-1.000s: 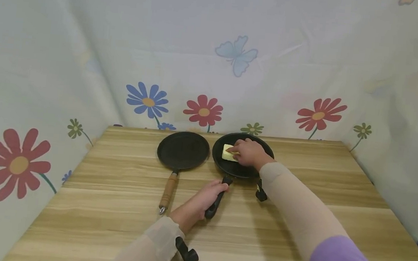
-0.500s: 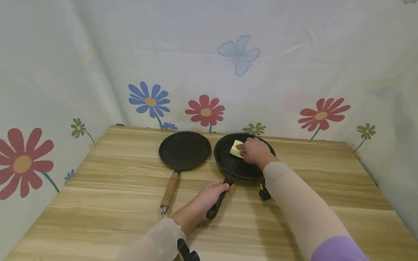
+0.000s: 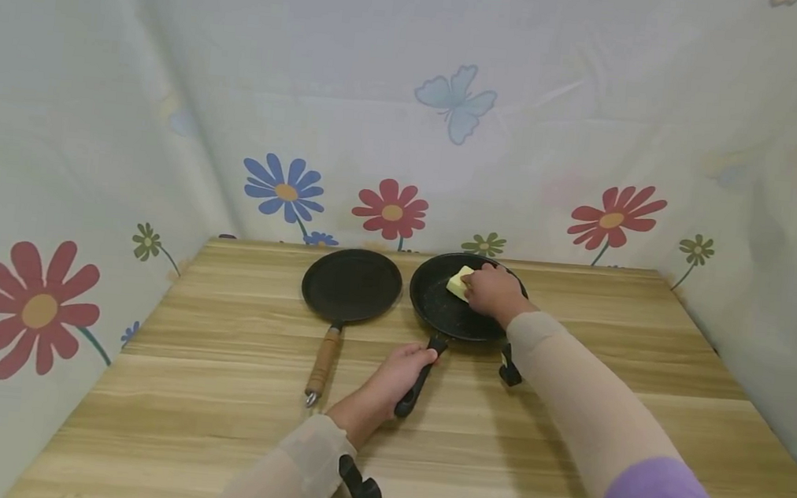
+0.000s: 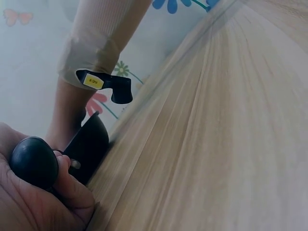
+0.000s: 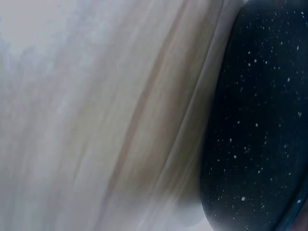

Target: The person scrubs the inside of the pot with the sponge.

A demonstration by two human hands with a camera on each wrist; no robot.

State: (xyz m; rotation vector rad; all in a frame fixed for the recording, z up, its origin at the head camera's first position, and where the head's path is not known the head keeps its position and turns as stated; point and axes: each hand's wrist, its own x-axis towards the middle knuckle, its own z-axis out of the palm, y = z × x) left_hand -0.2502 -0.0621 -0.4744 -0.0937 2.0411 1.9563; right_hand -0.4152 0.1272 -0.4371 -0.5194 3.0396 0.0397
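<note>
In the head view, my left hand (image 3: 399, 373) grips the black handle (image 3: 411, 396) of a black frying pan (image 3: 437, 311) on the table. The left wrist view shows the rounded handle end (image 4: 34, 161) enclosed by the fingers of that hand. Inside the pan, my right hand (image 3: 497, 292) holds a pale yellow sponge (image 3: 459, 283) against the cooking surface. Part of the sponge is hidden behind the fingers. From the right wrist, the pan's dark, white-speckled outer side (image 5: 255, 120) fills the right part of the picture, with the right hand barely in sight.
Left of the frying pan lies a flat black pan (image 3: 351, 286) with a wooden handle (image 3: 322, 361). Both rest on a wood-grain table (image 3: 215, 391). A flower-printed curtain (image 3: 356, 79) stands behind and along both sides.
My right hand has slid the sponge rightward across the inside of the pan, and the sponge has turned a little. The left hand keeps its grip on the handle.
</note>
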